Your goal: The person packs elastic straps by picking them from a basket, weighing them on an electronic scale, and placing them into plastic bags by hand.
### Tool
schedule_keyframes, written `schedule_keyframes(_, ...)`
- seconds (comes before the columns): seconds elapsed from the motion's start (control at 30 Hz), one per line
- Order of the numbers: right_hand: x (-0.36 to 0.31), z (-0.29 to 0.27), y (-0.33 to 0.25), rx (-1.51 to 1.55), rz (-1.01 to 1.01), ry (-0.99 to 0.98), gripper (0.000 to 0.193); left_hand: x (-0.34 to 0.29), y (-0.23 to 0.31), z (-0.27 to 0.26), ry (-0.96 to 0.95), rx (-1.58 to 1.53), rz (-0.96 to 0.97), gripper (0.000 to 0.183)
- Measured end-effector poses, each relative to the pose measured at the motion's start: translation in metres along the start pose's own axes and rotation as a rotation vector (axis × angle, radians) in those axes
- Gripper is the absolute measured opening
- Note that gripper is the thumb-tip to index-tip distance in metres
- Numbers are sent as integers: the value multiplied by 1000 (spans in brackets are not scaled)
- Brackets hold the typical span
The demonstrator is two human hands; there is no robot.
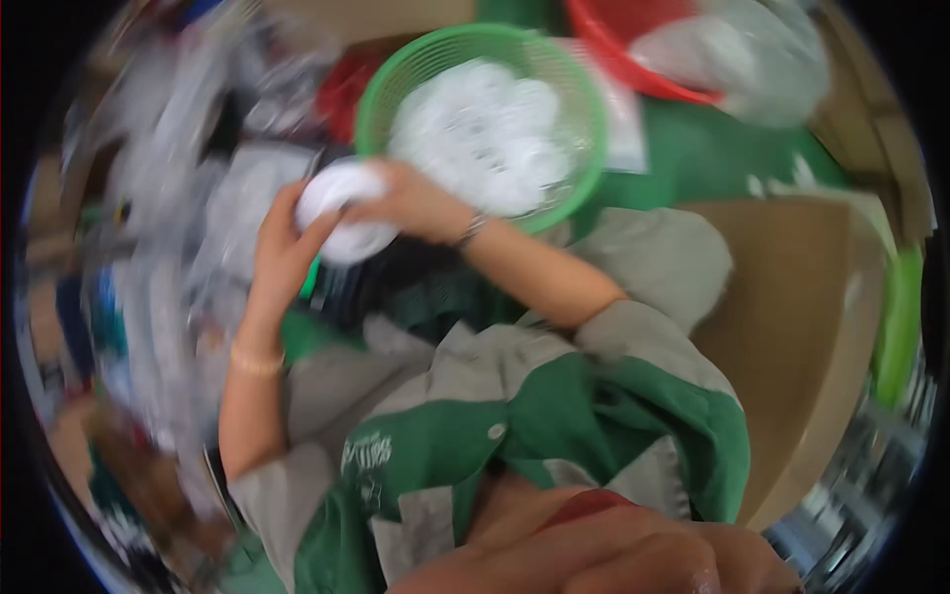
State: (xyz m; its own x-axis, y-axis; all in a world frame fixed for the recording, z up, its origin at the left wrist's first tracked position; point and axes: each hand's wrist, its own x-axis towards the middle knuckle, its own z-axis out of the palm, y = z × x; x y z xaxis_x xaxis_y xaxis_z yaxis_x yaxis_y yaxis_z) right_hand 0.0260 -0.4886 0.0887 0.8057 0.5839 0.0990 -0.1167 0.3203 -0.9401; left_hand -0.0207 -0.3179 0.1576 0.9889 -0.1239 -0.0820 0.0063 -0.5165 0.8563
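Note:
My left hand (283,246) closes around the left side of a white round piece (344,186), its thumb lying across the front. Opposite it, my right hand (416,204) grips the same piece with bent fingers. Motion blurs it, and I cannot make out whether it is one part or two stacked. Just right of the hands stands a green mesh basket (586,119), holding many similar white round pieces (482,134). Below the hands lies something dark (381,287), partly hidden by my right forearm.
Clear plastic bags (173,213) heap up along the left. A red basin (604,45) with a clear plastic bag (752,59) sits at the far right on the green floor (693,148). An open cardboard box (782,327) stands close by my right side.

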Motion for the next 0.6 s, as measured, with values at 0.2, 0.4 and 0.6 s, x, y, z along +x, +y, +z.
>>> schedule_keyframes(0.2, 5, -13, -38, 168, -34, 269, 29, -17, 17, -30, 168, -222, -10, 28)
schedule_keyframes(0.4, 11, -41, -53, -165, -233, 433, 34, -23, 11, -69, 496, -318, 106, 19)
schedule_keyframes(0.6, 12, -43, -56, -216, -219, 437, 32, -24, 4, -93, 655, -234, 240, 15)
